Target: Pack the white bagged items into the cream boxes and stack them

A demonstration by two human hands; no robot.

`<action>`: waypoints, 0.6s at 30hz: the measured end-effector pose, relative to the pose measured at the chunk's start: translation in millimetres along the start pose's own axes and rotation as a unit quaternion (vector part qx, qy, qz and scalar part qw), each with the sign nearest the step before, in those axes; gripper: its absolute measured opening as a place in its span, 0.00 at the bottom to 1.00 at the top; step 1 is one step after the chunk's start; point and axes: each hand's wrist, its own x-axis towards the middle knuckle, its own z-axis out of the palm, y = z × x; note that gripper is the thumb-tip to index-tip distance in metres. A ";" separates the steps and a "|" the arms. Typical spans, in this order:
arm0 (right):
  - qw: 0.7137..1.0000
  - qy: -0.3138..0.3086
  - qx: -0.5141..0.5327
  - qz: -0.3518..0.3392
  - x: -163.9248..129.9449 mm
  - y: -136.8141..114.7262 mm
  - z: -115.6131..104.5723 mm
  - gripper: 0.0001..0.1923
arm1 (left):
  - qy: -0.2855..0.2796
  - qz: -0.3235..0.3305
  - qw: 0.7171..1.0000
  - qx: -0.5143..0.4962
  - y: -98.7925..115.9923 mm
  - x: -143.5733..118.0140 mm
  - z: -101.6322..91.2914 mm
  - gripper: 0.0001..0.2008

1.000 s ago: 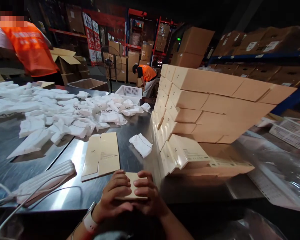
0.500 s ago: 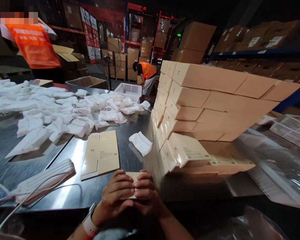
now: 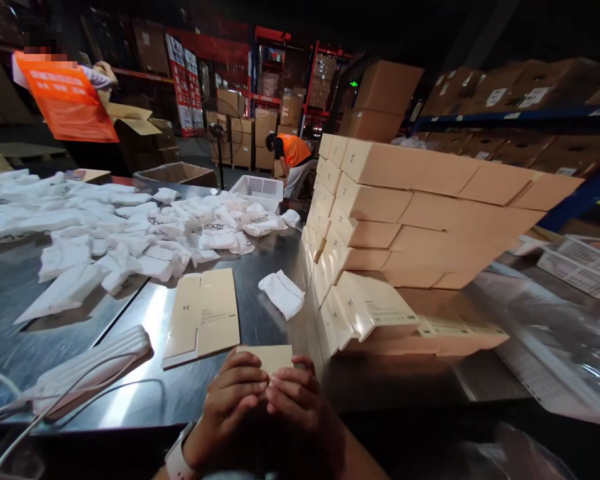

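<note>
Both our left hand [image 3: 230,407] and right hand [image 3: 297,403] are gripping the small beige box [image 3: 267,358], fingers curled over its top. Best we press evenly, keeping it square on the steel table [image 3: 180,387].

Room: you stand in a dim warehouse, dark overhead.
Racking: red shelving [image 3: 273,40] at the back holds brown cartons [image 3: 266,123]; blue racking [image 3: 505,115] runs along your right.
Table: a shiny steel table [image 3: 145,313] reflects a bright streak near its front edge.
Floor: grey, visible beyond the table's far edge.
Fan: a standing fan [image 3: 215,130] beside the far cartons.
</note>
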 end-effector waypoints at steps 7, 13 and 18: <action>0.991 -0.114 -0.044 -0.046 24.2 0.7 -6.6 0.27 | 0.008 0.022 0.999 0.038 -9.2 -7.2 -1.3 0.13; 0.905 -0.417 0.019 0.084 58.0 -3.2 -24.9 0.47 | -0.021 0.002 0.999 -0.027 -12.4 -12.8 -6.4 0.18; 0.933 -0.113 0.093 0.329 9.4 -4.5 -98.5 0.33 | 0.130 -0.200 0.967 0.094 -62.6 -31.6 -29.4 0.23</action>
